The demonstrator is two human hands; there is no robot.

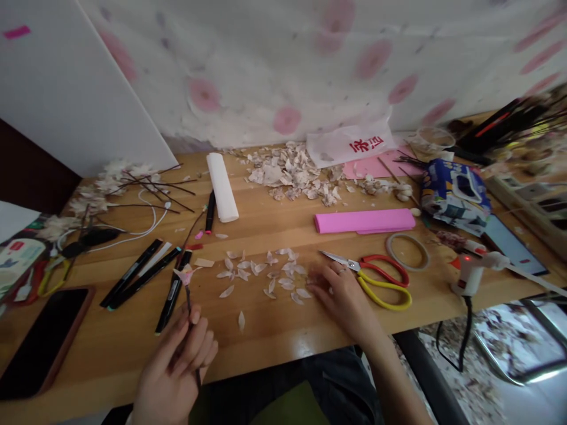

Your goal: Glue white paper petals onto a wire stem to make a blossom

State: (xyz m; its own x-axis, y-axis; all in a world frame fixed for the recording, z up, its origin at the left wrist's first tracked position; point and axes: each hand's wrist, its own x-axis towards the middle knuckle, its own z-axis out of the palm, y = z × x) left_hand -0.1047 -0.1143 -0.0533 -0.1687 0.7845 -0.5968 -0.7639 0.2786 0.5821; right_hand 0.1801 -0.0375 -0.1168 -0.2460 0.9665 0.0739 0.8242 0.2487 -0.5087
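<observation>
In my left hand (179,357), the fingers are closed around a dark, thin flower stem, held upright over the table's front edge. A small pale-pink paper flower (185,275) sits at the stem's top. My right hand (341,298) rests low at the right side of a scatter of loose pale petals (289,268), its fingers stretched out and its fingertips at the outermost ones. Whether a petal lies under those fingertips is not clear. Just right of that hand lie scissors (353,264) with red and yellow handles.
Black markers (133,273) and a phone (46,339) lie left. Behind are a white paper roll (222,188), a petal heap (290,168) and folded pink paper (365,221). To the right are a tape roll (425,254), a hot glue gun (472,271) and a wipes pack (456,192).
</observation>
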